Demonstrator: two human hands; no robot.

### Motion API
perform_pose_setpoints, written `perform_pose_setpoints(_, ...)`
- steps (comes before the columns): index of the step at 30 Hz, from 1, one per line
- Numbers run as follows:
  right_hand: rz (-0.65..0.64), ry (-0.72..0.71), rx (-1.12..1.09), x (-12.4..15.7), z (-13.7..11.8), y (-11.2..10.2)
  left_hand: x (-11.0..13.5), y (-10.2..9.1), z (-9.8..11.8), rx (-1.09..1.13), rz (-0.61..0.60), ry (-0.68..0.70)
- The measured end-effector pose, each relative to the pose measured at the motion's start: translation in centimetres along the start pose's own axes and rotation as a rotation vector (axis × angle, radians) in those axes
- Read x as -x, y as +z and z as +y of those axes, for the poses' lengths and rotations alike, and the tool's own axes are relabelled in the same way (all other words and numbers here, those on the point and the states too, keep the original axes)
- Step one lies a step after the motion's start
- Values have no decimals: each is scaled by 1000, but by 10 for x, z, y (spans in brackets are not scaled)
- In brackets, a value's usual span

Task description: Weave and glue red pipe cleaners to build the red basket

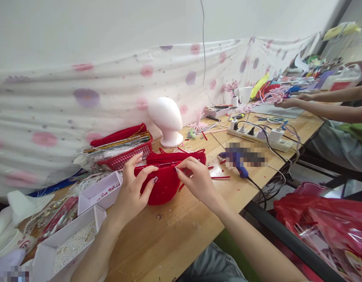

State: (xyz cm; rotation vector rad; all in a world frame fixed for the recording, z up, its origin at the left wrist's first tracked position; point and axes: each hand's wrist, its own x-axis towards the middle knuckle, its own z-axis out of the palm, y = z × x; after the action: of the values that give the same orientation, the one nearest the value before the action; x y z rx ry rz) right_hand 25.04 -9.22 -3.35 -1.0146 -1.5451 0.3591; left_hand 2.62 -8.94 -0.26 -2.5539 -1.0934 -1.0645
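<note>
A red velvet headpiece (164, 184) rests on the wooden table (175, 235) in front of me. My left hand (133, 188) grips its left side, thumb and fingers curled round the upper edge. My right hand (195, 178) pinches the top rim on the right, fingers pressed together on a thin red strip there. More red velvet pieces (181, 156) lie just behind the headpiece. Short red scraps (220, 177) are scattered to the right.
A white foam head (167, 119) stands behind, a red basket (126, 154) of stems at its left. White trays (71, 243) of beads sit at left. A blue glue gun (239, 166) and power strip (260, 139) lie right. Another person's arms (324, 103) work at far right.
</note>
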Motion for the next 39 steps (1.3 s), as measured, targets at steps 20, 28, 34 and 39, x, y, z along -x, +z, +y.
perform_pose_setpoints(20,44,299,-323,24,4,-10,2,1,-8,23,8,-39)
perform_pose_setpoints(28,160,308,-319,16,19,-35,1,-2,-14,43,9,-56)
perform_pose_setpoints(34,126,272,-331,15,18,-28,0,-3,-15,66,6,-48)
perform_pose_setpoints(39,53,213,-295,11,21,-15,0,-8,-13,103,-25,-32)
